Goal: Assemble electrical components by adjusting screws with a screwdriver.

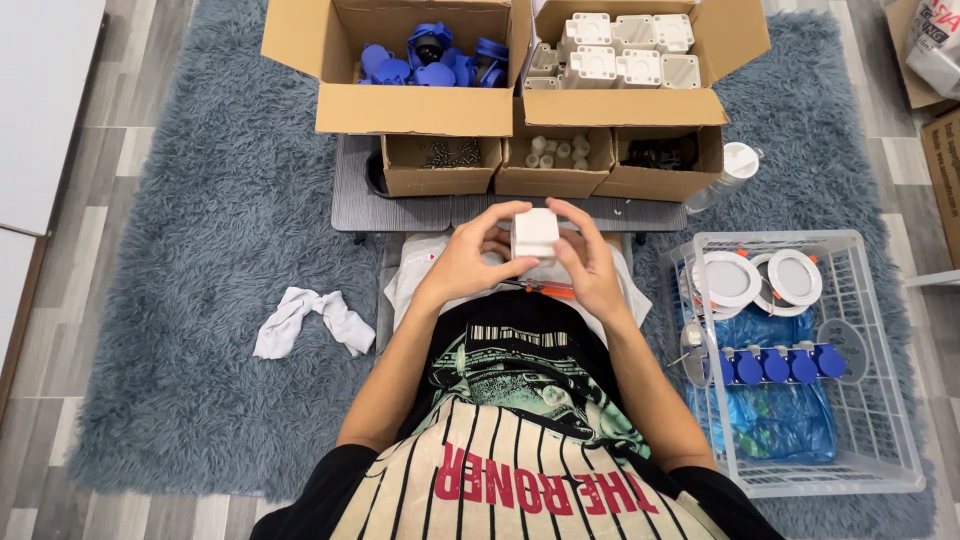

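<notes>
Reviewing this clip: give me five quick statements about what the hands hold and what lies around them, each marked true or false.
1. Both hands, the left hand and the right hand, hold one white block. True.
2. The large left box holds white parts. False: it holds blue parts.
3. The white basket sits on the person's right. True.
4. A white cloth lies on the rug. True.
5. The basket holds only blue caps. False: round white lights lie there too.
</notes>
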